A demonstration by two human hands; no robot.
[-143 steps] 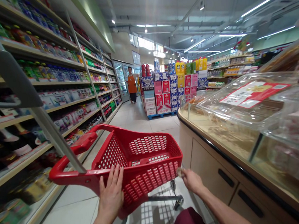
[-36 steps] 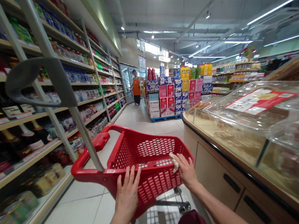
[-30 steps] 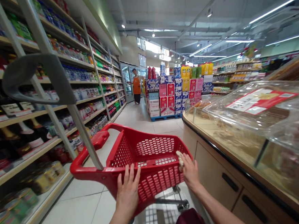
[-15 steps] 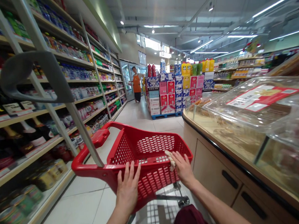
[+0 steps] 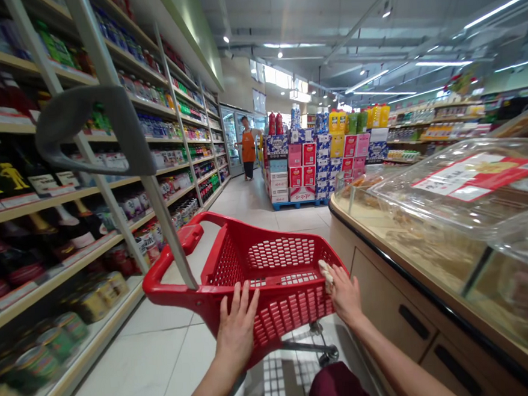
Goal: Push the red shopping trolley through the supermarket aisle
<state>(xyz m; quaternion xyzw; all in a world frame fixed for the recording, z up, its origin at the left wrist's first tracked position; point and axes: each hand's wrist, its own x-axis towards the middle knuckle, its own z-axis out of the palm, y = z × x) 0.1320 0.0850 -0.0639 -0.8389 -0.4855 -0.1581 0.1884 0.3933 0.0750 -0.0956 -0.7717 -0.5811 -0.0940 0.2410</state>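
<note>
A red plastic shopping cart [image 5: 276,315] stands side-on in front of me, with nothing visible in its basket. My left hand [image 5: 237,320] lies against the near side, fingers stretched out and tips at the upper rim. At the right end of that same rim, my right hand [image 5: 344,295] presses a crumpled whitish cloth [image 5: 326,272] onto the edge. The cloth sits under its fingers and is partly hidden by them. On the left, a grey handle on a metal pole [image 5: 171,234] rises from the cart's push-bar end.
Shelves of bottles and cans [image 5: 109,184] line the left side. A wooden counter [image 5: 379,286] with clear plastic food boxes [image 5: 462,184] stands close on the right. Farther ahead are stacked drink cartons [image 5: 302,165] and a person in an orange apron [image 5: 247,145].
My right hand has slid the cloth rightward along the rim toward the cart's end corner. The left hand keeps its place on the cart side. The whole view has shifted slightly.
</note>
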